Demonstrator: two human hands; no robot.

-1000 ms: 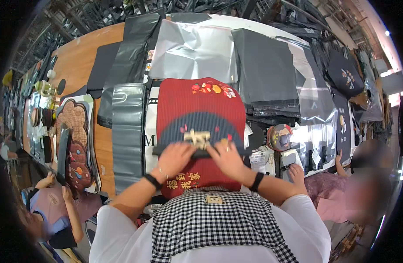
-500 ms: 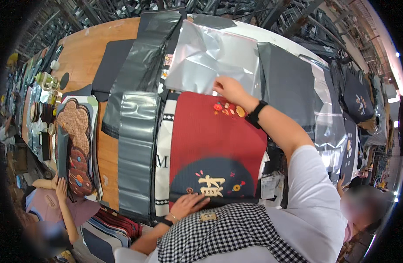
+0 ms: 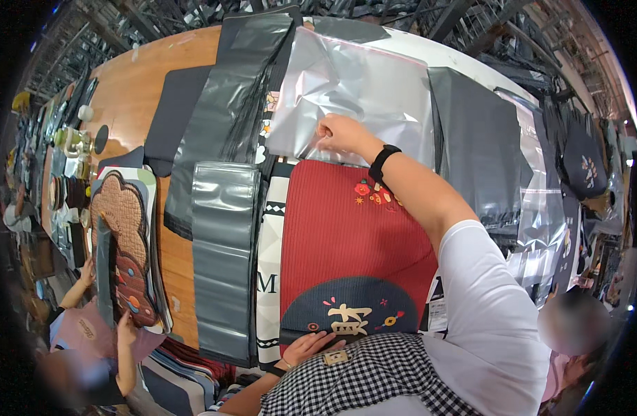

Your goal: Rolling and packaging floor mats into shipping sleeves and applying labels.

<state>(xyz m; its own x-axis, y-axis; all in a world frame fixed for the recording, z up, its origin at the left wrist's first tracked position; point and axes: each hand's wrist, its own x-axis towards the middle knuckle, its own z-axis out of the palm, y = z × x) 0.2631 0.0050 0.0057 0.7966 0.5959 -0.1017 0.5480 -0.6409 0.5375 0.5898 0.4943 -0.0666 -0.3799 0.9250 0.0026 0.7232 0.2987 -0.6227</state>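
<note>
A red ribbed floor mat point(image 3: 353, 229) lies flat in front of me, with flower prints at its far right and a dark rounded patch with a gold character near me. On its near edge, by a dark strip, rests my left hand point(image 3: 309, 348), fingers stretched out. Beyond the mat's far edge spreads a clear plastic bag point(image 3: 381, 83). Over that bag is my right hand point(image 3: 341, 133), its fingers curled closed; whether they pinch the plastic is hidden. A white patterned mat point(image 3: 270, 256) shows from under the red one's left side.
Grey plastic bags point(image 3: 225, 256) lie in stacks left of the mat, and a dark grey sheet point(image 3: 474, 139) lies to the right. At the left, a co-worker's hands point(image 3: 126, 327) touch a brown scalloped mat point(image 3: 124, 215). Another person sits at the right edge.
My right hand has shifted left across the clear bag, its fingers more curled. My left hand stays on the mat's near edge. The view has shifted slightly; the co-worker's hands have moved apart.
</note>
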